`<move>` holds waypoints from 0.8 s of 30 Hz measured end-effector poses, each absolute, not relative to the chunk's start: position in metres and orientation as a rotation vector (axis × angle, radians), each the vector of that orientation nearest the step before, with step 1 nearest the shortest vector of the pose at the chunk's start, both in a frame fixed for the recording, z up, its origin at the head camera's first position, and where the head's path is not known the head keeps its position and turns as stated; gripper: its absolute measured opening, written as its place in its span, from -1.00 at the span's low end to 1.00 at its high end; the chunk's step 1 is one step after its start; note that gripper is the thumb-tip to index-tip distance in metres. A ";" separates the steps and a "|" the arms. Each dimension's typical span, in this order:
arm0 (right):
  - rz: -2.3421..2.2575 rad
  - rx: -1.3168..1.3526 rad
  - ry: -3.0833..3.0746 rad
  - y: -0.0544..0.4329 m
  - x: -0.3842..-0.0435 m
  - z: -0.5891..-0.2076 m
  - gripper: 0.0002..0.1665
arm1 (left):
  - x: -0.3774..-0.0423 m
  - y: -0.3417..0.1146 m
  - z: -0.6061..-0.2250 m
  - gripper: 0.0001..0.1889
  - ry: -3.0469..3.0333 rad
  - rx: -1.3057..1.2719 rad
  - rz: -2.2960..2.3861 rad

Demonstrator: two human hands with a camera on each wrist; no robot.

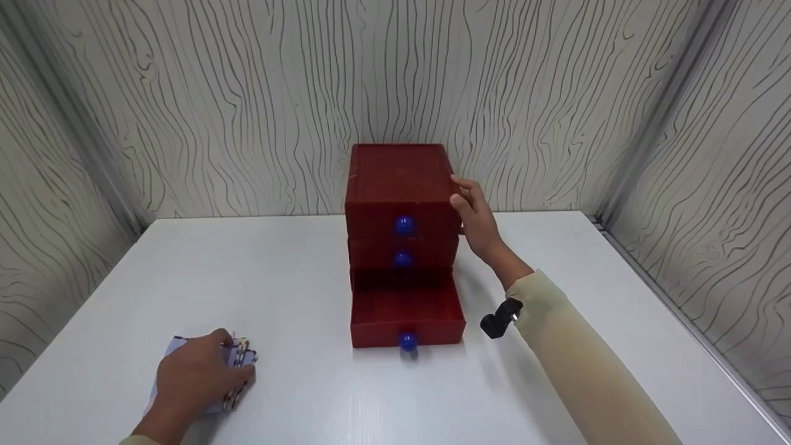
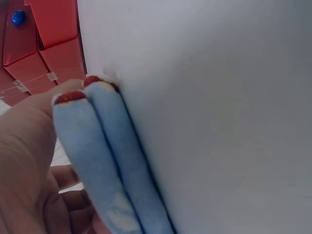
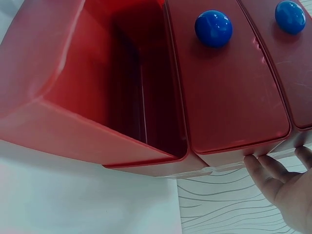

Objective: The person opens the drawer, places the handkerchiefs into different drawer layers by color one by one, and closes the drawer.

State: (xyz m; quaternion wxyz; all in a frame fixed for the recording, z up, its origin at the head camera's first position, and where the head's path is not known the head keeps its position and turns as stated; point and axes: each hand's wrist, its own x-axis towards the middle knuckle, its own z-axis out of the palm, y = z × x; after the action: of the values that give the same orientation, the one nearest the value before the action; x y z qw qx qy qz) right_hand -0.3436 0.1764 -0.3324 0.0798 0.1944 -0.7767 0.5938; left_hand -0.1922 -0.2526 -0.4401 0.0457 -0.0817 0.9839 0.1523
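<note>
At the front left of the table, my left hand (image 1: 194,374) grips a folded light blue cloth (image 2: 92,151). Its folded layers, with dark red at the edges, show between thumb and fingers. A dark red drawer unit (image 1: 400,176) with three drawers stands at the middle back. Its bottom drawer (image 1: 377,334) is pulled out, and the part of its inside that shows holds nothing. Against the upper right side of the unit rests my right hand (image 1: 481,224), fingers extended, fingertips touching the side wall in the right wrist view.
Round blue knobs sit on the drawer fronts, one (image 1: 408,342) on the bottom drawer. The white table (image 1: 290,266) runs back to a wood-grain patterned wall (image 1: 247,105), with similar panels at both sides. A black wrist device (image 1: 502,317) sticks out from the right sleeve.
</note>
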 end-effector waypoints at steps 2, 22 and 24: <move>1.778 0.578 -2.323 0.176 -0.344 -0.332 -0.39 | -0.193 -0.252 -0.441 -0.35 3.016 -0.249 0.466; 1.800 0.602 -2.247 0.183 -0.366 -0.353 -0.40 | -0.197 -0.249 -0.437 -0.62 2.945 -0.266 0.491; 1.810 0.607 -2.232 0.184 -0.370 -0.357 -0.41 | -0.196 -0.248 -0.437 -0.70 2.963 -0.245 0.507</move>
State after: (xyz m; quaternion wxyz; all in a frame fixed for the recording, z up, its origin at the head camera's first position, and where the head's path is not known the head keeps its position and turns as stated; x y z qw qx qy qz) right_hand -0.3700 0.1836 -0.3570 0.1018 0.2056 -0.7560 0.6131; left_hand -0.1957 -0.2484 -0.4368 0.0628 -0.0810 0.9805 0.1678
